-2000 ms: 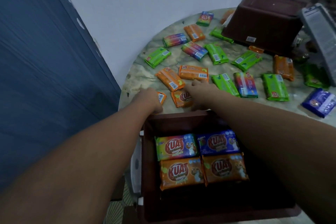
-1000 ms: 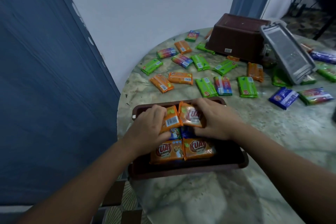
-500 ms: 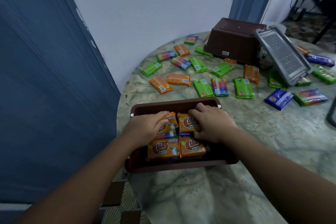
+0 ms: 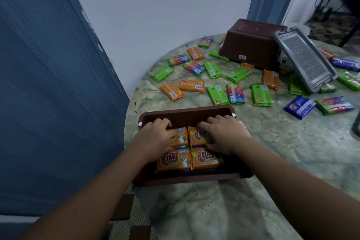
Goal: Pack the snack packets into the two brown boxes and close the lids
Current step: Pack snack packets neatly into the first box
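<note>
An open brown box (image 4: 187, 112) stands at the near left edge of the round marble table (image 4: 272, 142). Its top layer is four orange snack packets; the two front ones (image 4: 173, 160) lie uncovered. My left hand (image 4: 153, 138) rests flat on the back left orange packet (image 4: 181, 137). My right hand (image 4: 224, 134) presses with spread fingers on the back right orange packet (image 4: 198, 135). A second brown box (image 4: 251, 43) sits upside down at the back of the table. Loose packets, such as two orange ones (image 4: 182, 87), lie scattered beyond the near box.
A grey perforated lid (image 4: 305, 58) leans against the upturned box, over some packets. Several green, rainbow and blue packets (image 4: 300, 106) spread across the middle and right of the table. A blue panel (image 4: 48, 84) stands close on the left; a white wall is behind.
Both hands picked up orange packets from the table, carried them into the near box and laid them on the back row. The hands now lie flatter on those packets.
</note>
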`<state>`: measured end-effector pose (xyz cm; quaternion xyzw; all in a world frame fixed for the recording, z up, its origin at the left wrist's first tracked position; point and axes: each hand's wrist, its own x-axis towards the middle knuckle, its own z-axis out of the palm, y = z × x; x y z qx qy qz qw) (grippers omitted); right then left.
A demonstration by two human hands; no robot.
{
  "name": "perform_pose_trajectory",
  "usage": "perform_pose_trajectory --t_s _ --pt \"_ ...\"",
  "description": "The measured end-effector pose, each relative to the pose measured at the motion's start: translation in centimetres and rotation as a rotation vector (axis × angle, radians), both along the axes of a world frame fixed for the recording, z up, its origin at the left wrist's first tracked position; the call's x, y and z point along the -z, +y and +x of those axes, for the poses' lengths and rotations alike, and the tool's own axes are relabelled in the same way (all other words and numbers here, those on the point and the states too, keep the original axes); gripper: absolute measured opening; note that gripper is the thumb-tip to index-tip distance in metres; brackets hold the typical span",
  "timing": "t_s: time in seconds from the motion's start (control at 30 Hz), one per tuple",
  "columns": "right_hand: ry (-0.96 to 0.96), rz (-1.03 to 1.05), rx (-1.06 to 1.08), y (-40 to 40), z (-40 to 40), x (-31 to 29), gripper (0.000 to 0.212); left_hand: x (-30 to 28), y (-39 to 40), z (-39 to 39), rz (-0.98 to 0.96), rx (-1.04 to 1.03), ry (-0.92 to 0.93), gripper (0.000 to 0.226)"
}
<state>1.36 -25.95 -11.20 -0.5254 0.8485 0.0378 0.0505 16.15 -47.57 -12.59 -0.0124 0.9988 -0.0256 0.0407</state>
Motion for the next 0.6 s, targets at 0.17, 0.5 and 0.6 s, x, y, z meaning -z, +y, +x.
perform_pose_trajectory --t_s 0.17,0.5,0.6 --pt "0.015 0.028 -0.017 -0.09 -0.09 0.10 0.069 -0.12 0.13 0.02 -0.033 0.061 -0.051 0.054" --pt "0.003 0.069 -0.010 -0.28 -0.18 -0.11 0.067 0.00 0.12 -0.02 -0.075 0.116 -0.046 0.054" --pt "-0.025 0.042 0.006 -0.30 -0.03 -0.26 0.069 -0.38 0.32 0.12 0.007 0.099 0.096 0.050"
